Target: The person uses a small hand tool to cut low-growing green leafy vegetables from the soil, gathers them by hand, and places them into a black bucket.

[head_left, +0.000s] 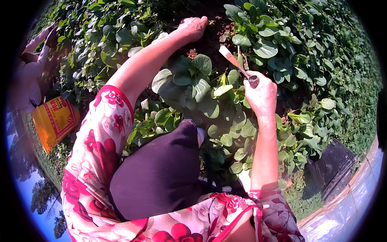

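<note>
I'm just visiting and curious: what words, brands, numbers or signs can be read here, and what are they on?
Yellow-and-red bag at the left: large printed characters, not copied out here; its finer lines are too small to read.
Hand tool in the right hand: no lettering shows.
Flowered top: a flower pattern, no words visible.
Elsewhere: none that I can make out.

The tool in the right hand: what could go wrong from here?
The tool in the right hand might nick the leaves close to it. The left hand is bare and farther ahead to the left, so a careless swing could perhaps catch it. The dark-trousered knee is close to low plants, and a shift of weight may crush some.
</note>
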`<state>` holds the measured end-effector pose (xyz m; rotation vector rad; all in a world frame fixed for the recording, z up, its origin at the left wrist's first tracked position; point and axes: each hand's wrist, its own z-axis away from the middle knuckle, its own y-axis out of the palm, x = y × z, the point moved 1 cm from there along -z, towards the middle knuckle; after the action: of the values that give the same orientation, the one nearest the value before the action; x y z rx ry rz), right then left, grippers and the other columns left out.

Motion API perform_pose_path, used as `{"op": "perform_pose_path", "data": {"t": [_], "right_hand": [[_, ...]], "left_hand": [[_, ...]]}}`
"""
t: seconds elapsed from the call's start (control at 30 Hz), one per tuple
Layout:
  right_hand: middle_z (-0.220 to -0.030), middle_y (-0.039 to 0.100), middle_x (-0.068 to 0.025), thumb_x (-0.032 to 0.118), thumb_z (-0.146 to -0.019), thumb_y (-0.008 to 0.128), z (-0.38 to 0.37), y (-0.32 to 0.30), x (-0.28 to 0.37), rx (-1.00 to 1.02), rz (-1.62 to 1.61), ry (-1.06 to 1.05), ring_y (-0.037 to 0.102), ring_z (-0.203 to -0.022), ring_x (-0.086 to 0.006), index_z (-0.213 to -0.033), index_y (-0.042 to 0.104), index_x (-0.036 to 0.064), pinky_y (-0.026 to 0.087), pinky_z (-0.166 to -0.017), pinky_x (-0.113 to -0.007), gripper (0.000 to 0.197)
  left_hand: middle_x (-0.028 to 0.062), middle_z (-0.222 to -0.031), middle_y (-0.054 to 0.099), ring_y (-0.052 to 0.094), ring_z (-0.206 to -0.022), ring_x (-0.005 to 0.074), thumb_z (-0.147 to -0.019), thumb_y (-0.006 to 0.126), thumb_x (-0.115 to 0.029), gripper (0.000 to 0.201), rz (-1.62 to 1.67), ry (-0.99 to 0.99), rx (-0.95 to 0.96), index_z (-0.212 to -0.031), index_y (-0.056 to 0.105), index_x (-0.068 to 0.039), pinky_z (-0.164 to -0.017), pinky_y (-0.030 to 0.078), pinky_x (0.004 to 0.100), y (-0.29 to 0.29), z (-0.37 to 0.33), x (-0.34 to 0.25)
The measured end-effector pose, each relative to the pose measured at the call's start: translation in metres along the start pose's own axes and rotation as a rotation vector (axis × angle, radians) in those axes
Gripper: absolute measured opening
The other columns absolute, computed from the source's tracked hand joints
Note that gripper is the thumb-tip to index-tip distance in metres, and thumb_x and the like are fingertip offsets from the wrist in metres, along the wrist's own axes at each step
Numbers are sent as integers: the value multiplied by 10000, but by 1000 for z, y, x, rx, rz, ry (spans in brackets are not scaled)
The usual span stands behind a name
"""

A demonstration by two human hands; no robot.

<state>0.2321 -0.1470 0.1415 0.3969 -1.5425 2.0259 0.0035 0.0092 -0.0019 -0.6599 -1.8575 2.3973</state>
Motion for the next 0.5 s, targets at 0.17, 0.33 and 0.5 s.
{"op": "perform_pose_path", "data": {"t": [0.17, 0.33, 0.5], "right_hand": [[-740, 648, -162, 106, -730, 660, 26, -8, -7, 69, 50, -37, 651, -682, -284, -965, 676, 52, 495, -639, -329, 242], [-741, 638, -178, 120, -741, 620, 34, -3, -4, 99, 106, -60, 637, -709, -334, -919, 682, 66, 513, -657, -375, 196], [-762, 658, -169, 177, -729, 625, 24, 31, 7, 162, 114, -84, 641, -730, -357, -808, 674, 72, 516, -689, -439, 140]], "left_hand": [[197, -881, 647, 637, -868, 348, -765, 514, -194, 259, 127, -19, 159, -970, 554, -40, -743, 508, 461, -22, 42, -42], [164, -924, 671, 658, -862, 281, -741, 627, -464, 498, 35, -175, 575, -1029, 658, -59, -731, 519, 369, -7, 60, -71], [106, -1050, 666, 640, -990, 254, -696, 678, -313, 406, -98, -198, 625, -1034, 669, -88, -772, 530, 397, -1, 63, -82]]}}
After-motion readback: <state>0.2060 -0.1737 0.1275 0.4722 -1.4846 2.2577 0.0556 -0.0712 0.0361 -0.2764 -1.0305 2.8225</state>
